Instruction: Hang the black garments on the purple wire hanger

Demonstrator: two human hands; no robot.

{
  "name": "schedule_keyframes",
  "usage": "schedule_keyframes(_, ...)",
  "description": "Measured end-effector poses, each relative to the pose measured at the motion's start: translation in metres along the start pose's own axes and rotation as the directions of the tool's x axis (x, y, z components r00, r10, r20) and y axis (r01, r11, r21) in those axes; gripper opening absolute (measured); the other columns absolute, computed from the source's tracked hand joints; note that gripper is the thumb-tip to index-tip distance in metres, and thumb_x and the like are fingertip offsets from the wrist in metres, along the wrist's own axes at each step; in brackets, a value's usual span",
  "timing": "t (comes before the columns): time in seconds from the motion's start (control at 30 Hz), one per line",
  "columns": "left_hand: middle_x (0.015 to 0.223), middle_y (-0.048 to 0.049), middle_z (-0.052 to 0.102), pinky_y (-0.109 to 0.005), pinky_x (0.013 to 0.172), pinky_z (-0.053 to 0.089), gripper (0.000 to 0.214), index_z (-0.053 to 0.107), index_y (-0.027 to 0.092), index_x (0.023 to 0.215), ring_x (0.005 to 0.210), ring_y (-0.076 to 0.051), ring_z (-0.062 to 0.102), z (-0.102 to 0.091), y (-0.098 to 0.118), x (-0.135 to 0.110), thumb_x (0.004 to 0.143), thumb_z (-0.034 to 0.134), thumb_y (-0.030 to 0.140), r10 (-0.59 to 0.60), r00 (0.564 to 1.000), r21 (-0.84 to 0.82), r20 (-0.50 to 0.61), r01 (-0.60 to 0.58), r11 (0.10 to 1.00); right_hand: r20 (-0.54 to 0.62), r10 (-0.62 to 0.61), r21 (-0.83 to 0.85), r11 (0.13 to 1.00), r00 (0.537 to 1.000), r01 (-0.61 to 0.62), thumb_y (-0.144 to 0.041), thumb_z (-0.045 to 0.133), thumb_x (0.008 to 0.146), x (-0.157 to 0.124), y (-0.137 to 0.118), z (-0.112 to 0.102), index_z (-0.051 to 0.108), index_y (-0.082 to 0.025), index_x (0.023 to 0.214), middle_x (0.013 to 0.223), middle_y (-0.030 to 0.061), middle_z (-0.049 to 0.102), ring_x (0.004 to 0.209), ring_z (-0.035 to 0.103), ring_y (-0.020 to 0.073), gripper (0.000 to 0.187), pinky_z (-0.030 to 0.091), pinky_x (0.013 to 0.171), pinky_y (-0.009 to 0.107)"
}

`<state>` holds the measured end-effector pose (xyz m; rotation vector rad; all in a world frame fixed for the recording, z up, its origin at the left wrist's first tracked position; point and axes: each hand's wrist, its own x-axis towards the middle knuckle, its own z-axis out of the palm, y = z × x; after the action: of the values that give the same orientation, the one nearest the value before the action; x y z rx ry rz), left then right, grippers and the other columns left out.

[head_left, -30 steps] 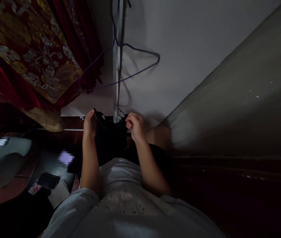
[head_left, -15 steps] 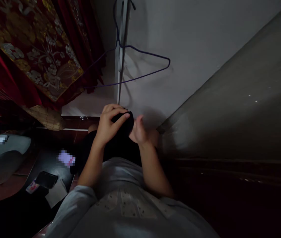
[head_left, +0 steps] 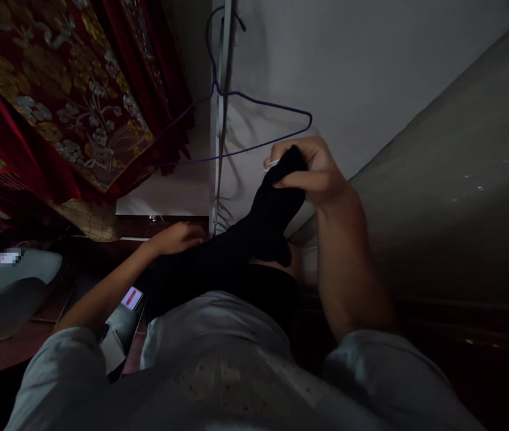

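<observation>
Right hand high, left hand low

The person wears a loose, pale grey short-sleeved fabric shirt, its front dotted with a faint small dark print. The short sleeves end above the elbows, leaving both forearms bare. The left hand and right hand are uncovered.

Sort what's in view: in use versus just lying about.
In use: black garment, its upper end gripped in the right hand; left hand at its lower part.
Lying about: purple hanger on the wall, untouched; red and gold cloth; grey cushion; small card with a red label.
</observation>
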<state>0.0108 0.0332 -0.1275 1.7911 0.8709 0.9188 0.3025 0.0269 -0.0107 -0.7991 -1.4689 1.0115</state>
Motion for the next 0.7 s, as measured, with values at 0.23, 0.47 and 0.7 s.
schedule_keyframes(0.23,0.101,-0.0101,0.076,-0.041,0.095,0.054,0.020,0.078,0.019,0.100,0.097,-0.030,0.071,0.018,0.029,0.035,0.080,0.075,0.024,0.268,0.927,0.049,0.264,-0.290,0.956,0.163,0.080,-0.116,0.991,0.983,-0.061,0.005,0.065,0.064,-0.005,-0.026,0.061,0.068,-0.016,0.072,0.073,0.0001,0.066,0.085,0.066,0.0179,0.023,0.050,0.074,0.026)
schedule_keyframes(0.47,0.062,-0.0047,0.062,-0.035,0.082,0.054,0.028,0.066,0.021,0.067,0.079,-0.028,0.070,0.006,0.014,0.019,0.075,0.086,0.038,-0.063,0.996,-0.038,-0.067,0.060,0.997,-0.087,-0.357,-0.431,0.855,0.930,0.288,-0.015,0.058,0.083,0.027,0.005,-0.006,0.076,-0.028,0.081,0.102,0.0022,0.076,0.116,0.065,0.0160,0.022,0.049,0.097,0.026)
schedule_keyframes(0.7,0.052,-0.0037,0.048,-0.031,0.065,0.043,0.061,0.055,0.016,0.058,0.059,-0.020,0.057,-0.027,0.047,0.030,0.099,0.049,0.060,-0.256,0.944,0.707,0.209,0.035,0.706,-0.327,-0.021,-0.457,0.879,0.945,-0.139,-0.031,0.051,0.094,0.082,0.106,-0.003,0.052,-0.022,0.063,0.066,0.0022,0.057,0.086,0.066,0.0220,0.033,0.054,0.086,0.038)
